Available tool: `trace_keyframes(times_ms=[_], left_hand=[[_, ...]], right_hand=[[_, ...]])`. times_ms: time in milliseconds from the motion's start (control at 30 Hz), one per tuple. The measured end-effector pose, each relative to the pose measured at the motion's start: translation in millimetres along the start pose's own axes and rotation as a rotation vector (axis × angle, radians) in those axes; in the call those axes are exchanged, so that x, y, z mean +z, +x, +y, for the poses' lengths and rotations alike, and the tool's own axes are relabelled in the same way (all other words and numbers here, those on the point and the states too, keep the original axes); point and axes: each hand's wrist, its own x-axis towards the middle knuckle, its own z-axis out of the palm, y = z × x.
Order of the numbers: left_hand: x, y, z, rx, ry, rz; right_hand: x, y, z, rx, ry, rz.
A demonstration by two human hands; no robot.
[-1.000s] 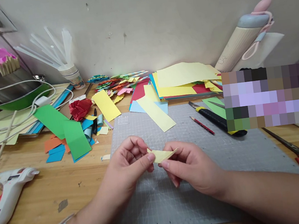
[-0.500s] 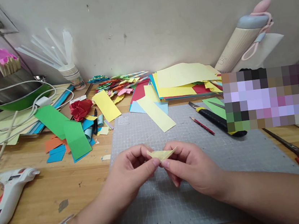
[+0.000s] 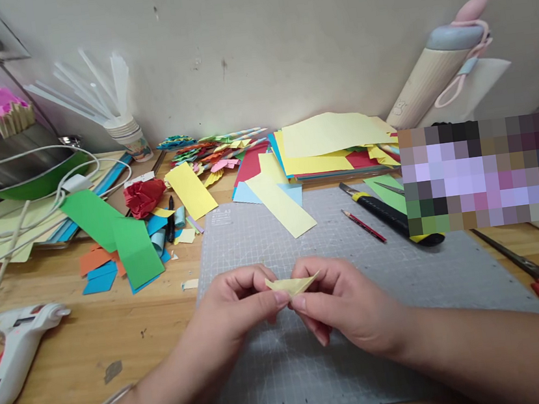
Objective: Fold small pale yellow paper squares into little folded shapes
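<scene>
A small piece of pale yellow folded paper (image 3: 293, 285) is pinched between both hands above the grey cutting mat (image 3: 283, 390). My left hand (image 3: 247, 300) grips its left side, thumb on the near face. On the right side, my right hand (image 3: 337, 295) pinches it the same way, the two thumb tips almost touching. The paper's upper edge dips between two pointed corners; its lower part is hidden by the thumbs. Beyond the hands lies a pale yellow paper strip (image 3: 285, 210), and to its right a red pencil (image 3: 363, 226).
A black and yellow utility knife (image 3: 381, 210) lies across the mat. Red and yellow-handled scissors (image 3: 538, 270) rest at the right. On the left are a white glue gun (image 3: 19, 347), green paper strips (image 3: 135, 248) and a crumpled red paper (image 3: 144, 197). Stacked paper sheets (image 3: 335, 135) lie by the wall.
Both hands have barely moved, with the folded paper slightly lower in view. Its upper edge looks a little more curved between the corners. The rest stays in place.
</scene>
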Motion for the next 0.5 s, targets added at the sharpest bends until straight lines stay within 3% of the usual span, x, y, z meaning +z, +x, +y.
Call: trace_keyframes(times_ms=[100, 267, 500], left_hand=[[-1.6, -0.9, -0.8, -0.031, -0.030, 0.005], [-1.3, -1.1, -2.1, 0.037, 0.008, 0.029], [2.7, 2.1, -4.3, 0.007, 0.003, 0.028]], right_hand=[[-1.6, 0.7, 1.8, 0.010, 0.041, -0.002], [-3.2, 1.2, 4.4, 0.020, 0.068, -0.019], [-1.8, -0.7, 7.9, 0.019, 0.133, 0.039]])
